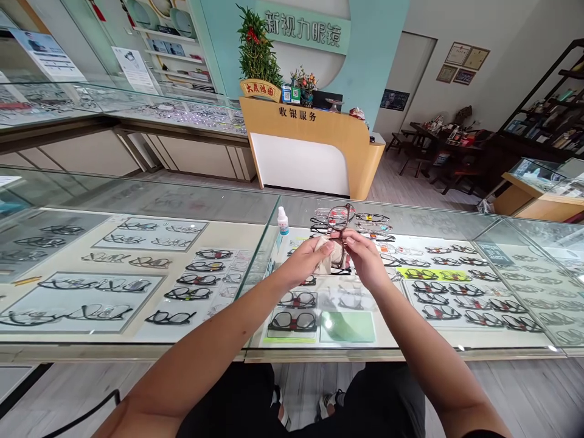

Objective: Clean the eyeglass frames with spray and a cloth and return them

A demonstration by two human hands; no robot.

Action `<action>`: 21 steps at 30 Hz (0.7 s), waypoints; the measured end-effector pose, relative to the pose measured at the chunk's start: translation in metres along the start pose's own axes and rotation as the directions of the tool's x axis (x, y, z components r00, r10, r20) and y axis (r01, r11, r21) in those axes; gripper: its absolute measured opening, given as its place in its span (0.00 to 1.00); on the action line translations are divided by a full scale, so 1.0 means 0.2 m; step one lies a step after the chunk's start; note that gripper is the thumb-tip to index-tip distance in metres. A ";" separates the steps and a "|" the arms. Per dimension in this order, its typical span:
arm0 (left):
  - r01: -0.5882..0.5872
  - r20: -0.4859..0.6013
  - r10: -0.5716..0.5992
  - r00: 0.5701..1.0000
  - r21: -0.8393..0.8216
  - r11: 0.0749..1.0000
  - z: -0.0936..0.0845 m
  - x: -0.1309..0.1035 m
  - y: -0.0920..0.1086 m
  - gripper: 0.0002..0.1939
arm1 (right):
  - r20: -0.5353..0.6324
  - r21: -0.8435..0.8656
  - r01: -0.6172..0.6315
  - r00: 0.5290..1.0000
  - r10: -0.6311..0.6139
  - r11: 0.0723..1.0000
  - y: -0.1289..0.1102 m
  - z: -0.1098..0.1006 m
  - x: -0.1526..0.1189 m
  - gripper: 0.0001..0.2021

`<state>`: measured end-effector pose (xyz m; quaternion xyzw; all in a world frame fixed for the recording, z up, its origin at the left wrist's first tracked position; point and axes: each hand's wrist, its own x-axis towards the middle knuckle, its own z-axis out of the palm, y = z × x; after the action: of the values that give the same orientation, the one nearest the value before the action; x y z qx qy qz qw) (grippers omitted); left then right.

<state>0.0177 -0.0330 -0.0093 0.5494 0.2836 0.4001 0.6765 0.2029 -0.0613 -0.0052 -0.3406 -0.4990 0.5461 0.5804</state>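
Both of my hands meet above the glass counter (347, 354). My left hand (306, 260) is closed on a beige cloth (325, 263), which is bunched against a pair of glasses. The glasses (341, 218) have a thin dark frame and are turned upright, one round lens showing above my fingers. My right hand (362, 255) pinches the frame near its middle. The lower lens is partly hidden by the cloth and fingers. A small white bottle with a blue lower part (283, 221) stands on the glass, left of my hands.
Rows of glasses (191, 293) lie inside the display case beneath the glass. A green sheet (347, 326) is near the front edge. Beyond the counter stands a wooden reception desk (365, 164), with a plant (259, 52) on it.
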 end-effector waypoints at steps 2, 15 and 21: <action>0.028 0.032 -0.028 0.999 -0.007 1.000 0.00 0.00 0.01 0.34 | -0.001 0.014 -0.006 1.000 0.006 1.000 0.01 0.00 0.00 0.13; -0.034 -0.131 0.043 0.991 0.073 0.997 0.03 -0.01 0.01 0.36 | 0.080 -0.149 0.131 0.990 -0.120 0.980 0.03 0.05 -0.02 0.20; 0.043 -0.018 -0.044 0.999 -0.063 0.997 0.03 0.00 0.00 0.38 | 0.015 -0.043 0.048 0.999 -0.048 0.998 0.02 0.02 -0.01 0.15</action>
<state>0.0223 -0.0355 -0.0085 0.5179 0.2895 0.3994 0.6989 0.1975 -0.0628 -0.0089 -0.3373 -0.5228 0.5234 0.5822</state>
